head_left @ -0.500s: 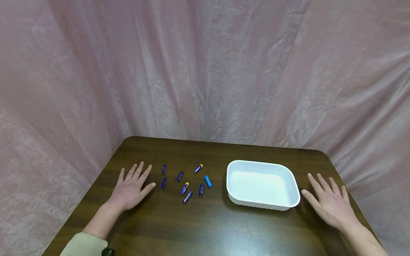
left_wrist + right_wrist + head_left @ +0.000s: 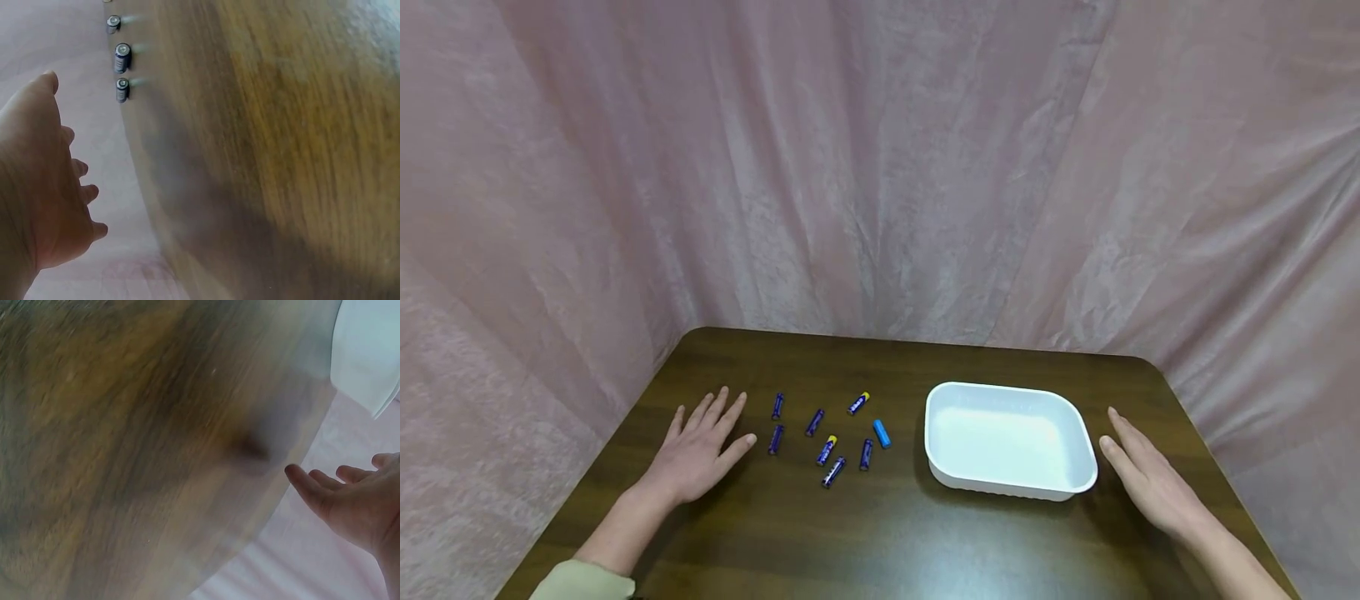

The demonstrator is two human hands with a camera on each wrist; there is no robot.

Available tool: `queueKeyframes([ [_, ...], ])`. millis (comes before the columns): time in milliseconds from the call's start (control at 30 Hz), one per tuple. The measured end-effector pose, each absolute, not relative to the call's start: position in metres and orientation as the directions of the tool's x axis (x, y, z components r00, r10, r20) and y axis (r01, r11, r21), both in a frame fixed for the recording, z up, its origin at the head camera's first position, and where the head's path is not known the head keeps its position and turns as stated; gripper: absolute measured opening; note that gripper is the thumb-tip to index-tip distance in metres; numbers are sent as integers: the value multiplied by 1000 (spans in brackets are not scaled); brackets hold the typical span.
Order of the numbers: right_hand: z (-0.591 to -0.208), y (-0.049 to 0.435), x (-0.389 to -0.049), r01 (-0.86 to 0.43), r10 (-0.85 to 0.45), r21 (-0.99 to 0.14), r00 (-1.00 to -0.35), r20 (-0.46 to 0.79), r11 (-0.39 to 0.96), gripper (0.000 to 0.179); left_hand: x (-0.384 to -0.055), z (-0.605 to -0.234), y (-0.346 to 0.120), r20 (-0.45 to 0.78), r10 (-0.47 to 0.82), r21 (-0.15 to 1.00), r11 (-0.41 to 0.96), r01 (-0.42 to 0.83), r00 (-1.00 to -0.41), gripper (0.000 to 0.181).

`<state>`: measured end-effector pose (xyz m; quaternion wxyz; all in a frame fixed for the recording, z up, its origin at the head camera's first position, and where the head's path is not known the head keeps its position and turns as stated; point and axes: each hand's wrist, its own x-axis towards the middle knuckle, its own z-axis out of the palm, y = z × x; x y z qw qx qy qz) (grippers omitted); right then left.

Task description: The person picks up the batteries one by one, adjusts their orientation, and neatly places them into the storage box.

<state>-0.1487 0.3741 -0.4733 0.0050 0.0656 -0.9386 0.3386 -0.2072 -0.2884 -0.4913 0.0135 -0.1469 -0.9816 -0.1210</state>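
Several small batteries lie scattered left of centre on the table, mostly dark blue, such as the battery (image 2: 833, 472) nearest me. A lighter blue battery (image 2: 882, 433) lies at their right, and a yellow-ended battery (image 2: 858, 403) at the back. My left hand (image 2: 696, 462) is spread palm down to the left of the batteries, holding nothing. To their right stands a white rectangular tray (image 2: 1011, 487). My right hand (image 2: 1150, 483) is just right of the tray, turned partly on edge with straight fingers, apart from it and holding nothing.
The brown wooden table (image 2: 790, 550) has rounded far corners. A pinkish curtain (image 2: 880, 167) hangs behind it and along both sides. A pale sleeve (image 2: 583, 581) covers my left forearm.
My right hand has rolled from palm down with spread fingers to thumb side up. The left hand looks the same. The head view has shifted slightly.
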Motion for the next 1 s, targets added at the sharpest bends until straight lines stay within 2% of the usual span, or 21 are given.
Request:
queueKeyframes([
  [400,-475,361,-156,-41,-81,-785,-997,-12,618,69,-209,-484,-280,60,268,360,893,272,-961,79],
  [733,-477,351,-162,49,-22,-833,-997,-73,552,74,-210,-475,-270,38,214,507,837,204,-976,85],
  [1000,-483,342,-164,103,28,-854,-994,-102,510,70,-210,-474,-264,-6,189,646,750,140,-982,89],
])
